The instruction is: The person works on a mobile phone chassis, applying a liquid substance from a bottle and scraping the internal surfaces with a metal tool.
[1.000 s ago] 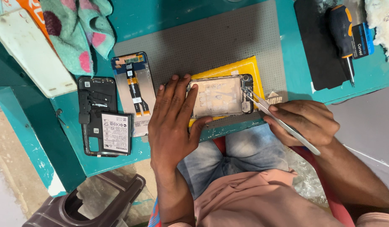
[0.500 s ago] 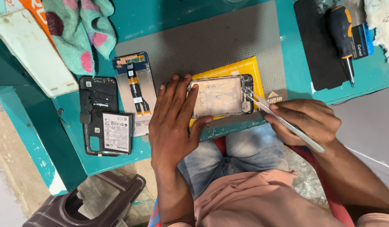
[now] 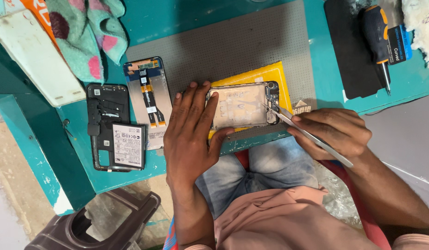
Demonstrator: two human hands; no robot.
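teal desk [image 3: 270,28], grey mat: my left hand [image 3: 191,134] stayed spread flat on the opened phone [image 3: 242,105]; right hand [image 3: 335,132] kept pinching tweezers [image 3: 307,134], tips barely shifted at its top end.

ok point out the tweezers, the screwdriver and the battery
tweezers [image 3: 312,137]: head view, mid-shaft beside the right hand
screwdriver [image 3: 375,32]: head view, black and orange handle
battery [image 3: 128,146]: head view, white label face

The opened rectangular phone frame [image 3: 240,105] lies on a yellow pad [image 3: 270,74] on the teal counter [image 3: 186,18]; a black battery-bearing back cover [image 3: 115,127] lies left.
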